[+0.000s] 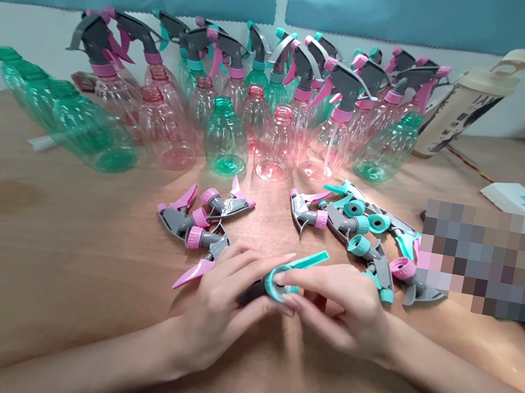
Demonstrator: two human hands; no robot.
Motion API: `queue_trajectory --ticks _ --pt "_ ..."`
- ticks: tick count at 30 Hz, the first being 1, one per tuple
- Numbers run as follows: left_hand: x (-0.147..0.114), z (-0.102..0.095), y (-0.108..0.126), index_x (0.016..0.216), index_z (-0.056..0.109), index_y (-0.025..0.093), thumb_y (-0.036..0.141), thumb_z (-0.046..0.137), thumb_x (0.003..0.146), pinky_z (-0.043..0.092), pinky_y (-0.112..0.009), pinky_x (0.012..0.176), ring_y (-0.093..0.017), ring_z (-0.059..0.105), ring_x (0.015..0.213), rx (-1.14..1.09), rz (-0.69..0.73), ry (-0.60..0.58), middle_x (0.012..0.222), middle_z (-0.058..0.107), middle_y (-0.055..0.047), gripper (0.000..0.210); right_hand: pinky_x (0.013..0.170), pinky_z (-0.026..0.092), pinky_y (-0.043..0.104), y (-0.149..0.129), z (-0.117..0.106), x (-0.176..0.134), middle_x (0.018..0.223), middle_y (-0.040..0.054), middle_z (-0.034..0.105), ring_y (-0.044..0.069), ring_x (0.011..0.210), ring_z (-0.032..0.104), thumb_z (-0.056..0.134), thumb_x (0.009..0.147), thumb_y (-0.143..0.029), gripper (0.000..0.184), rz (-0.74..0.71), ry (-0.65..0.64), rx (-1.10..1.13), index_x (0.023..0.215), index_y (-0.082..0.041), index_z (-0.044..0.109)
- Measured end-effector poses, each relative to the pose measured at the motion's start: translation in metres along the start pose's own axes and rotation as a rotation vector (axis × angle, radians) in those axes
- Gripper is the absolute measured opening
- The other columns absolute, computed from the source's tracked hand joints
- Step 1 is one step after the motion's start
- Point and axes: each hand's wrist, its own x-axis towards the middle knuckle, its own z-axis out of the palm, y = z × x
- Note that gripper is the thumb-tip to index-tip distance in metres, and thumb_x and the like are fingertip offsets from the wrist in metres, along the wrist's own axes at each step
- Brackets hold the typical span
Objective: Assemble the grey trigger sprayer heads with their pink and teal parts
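Observation:
Near the table's front edge, my left hand [221,301] is closed around a trigger spray head [309,260] with a dark grey body and teal collar and trigger. Its collar opening faces up toward me. Fingertips of my right hand [349,307] pinch the collar's rim, the index finger over the opening; whether a small part sits inside cannot be made out. Pink-and-grey spray heads [201,238] lie just beyond my left hand. Teal-and-grey spray heads [360,244], with some pink ones among them, lie loose beyond my right hand.
Rows of pink and green clear bottles stand behind, many with spray heads fitted. Open-necked ones include a green bottle [226,139] and a pink bottle [277,148]. Green bottles [94,129] line the left. A cream tumbler [465,110] and a white box [520,201] are at right.

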Motion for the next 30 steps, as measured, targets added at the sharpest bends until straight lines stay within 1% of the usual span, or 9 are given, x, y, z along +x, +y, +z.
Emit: queue_trajectory --ticks 4,7,9,11,14,18,22,25,30 --pt "0.002 -0.001 0.0 0.122 0.055 0.019 0.026 0.062 0.088 0.045 -0.033 0.078 -0.018 0.054 0.087 0.035 0.01 0.021 0.096 0.065 -0.004 0.035 0.051 0.046 0.026 0.004 -0.005 0.001 0.067 0.0029 0.069 0.013 0.053 0.059 0.059 0.085 -0.015 0.021 -0.076 -0.009 -0.187 0.106 -0.014 0.063" --pt "0.002 -0.002 0.001 0.12 0.056 0.018 0.026 0.066 0.084 0.045 -0.032 0.078 -0.018 0.054 0.086 0.041 0.024 0.024 0.093 0.066 -0.004 0.038 0.051 0.045 0.025 0.002 -0.006 0.001 0.062 0.0 0.064 0.012 0.05 0.056 0.061 0.084 -0.014 0.016 -0.073 0.038 -0.187 0.1 -0.016 0.062" --pt "0.001 -0.002 0.001 0.118 0.057 0.017 0.023 0.069 0.082 0.045 -0.032 0.078 -0.018 0.053 0.086 0.041 0.034 0.028 0.092 0.066 -0.004 0.038 0.051 0.045 0.023 -0.003 -0.005 0.001 0.061 -0.0031 0.059 0.01 0.05 0.054 0.061 0.085 -0.014 0.016 0.043 0.096 -0.081 0.1 -0.018 0.059" --pt "0.0 -0.001 0.0 0.115 0.059 0.017 0.017 0.071 0.08 0.046 -0.032 0.079 -0.018 0.054 0.088 0.051 0.043 0.053 0.093 0.066 -0.004 0.037 0.053 0.046 0.022 -0.008 -0.004 0.001 0.065 -0.0046 0.055 0.01 0.055 0.054 0.062 0.085 -0.018 0.021 0.259 0.114 0.105 0.104 -0.02 0.054" --pt "0.0 0.0 -0.002 0.111 0.06 0.02 0.011 0.069 0.079 0.046 -0.034 0.079 -0.02 0.055 0.091 0.081 0.053 0.101 0.094 0.066 -0.004 0.035 0.053 0.046 0.02 -0.013 -0.003 0.004 0.071 -0.0057 0.049 0.009 0.06 0.051 0.064 0.085 -0.025 0.026 0.578 0.027 0.402 0.106 -0.022 0.048" --pt "0.001 0.0 -0.002 0.108 0.06 0.02 0.015 0.07 0.079 0.048 -0.034 0.077 -0.02 0.056 0.088 0.103 0.076 0.122 0.092 0.067 -0.004 0.031 0.041 0.038 0.015 -0.015 -0.003 0.008 0.064 -0.0097 0.045 0.005 0.046 0.043 0.064 0.085 -0.03 0.031 0.859 -0.066 0.693 0.107 -0.023 0.044" --pt "0.0 0.001 -0.002 0.109 0.06 0.02 0.015 0.069 0.081 0.048 -0.035 0.078 -0.02 0.056 0.09 0.145 0.103 0.126 0.092 0.067 -0.004 0.031 0.039 0.039 0.014 -0.019 -0.003 0.012 0.061 -0.0103 0.052 0.004 0.04 0.045 0.059 0.088 -0.03 0.035 0.972 -0.074 0.773 0.117 -0.024 0.04" --pt "-0.001 0.001 -0.002 0.108 0.06 0.019 0.016 0.07 0.08 0.048 -0.035 0.079 -0.021 0.056 0.091 0.183 0.147 0.164 0.092 0.068 -0.005 0.03 0.037 0.043 0.016 -0.024 -0.002 0.017 0.056 -0.0114 0.053 0.007 0.037 0.049 0.054 0.089 -0.028 0.048 1.04 -0.094 0.836 0.131 -0.026 0.03" --pt "-0.003 -0.002 0.0 0.108 0.06 0.02 0.017 0.069 0.081 0.047 -0.035 0.08 -0.02 0.057 0.09 0.232 0.181 0.202 0.095 0.069 -0.005 0.029 0.037 0.047 0.019 -0.028 -0.005 0.024 0.051 -0.0124 0.054 0.011 0.037 0.058 0.05 0.09 -0.026 0.066 1.052 -0.202 1.011 0.144 -0.031 0.014"
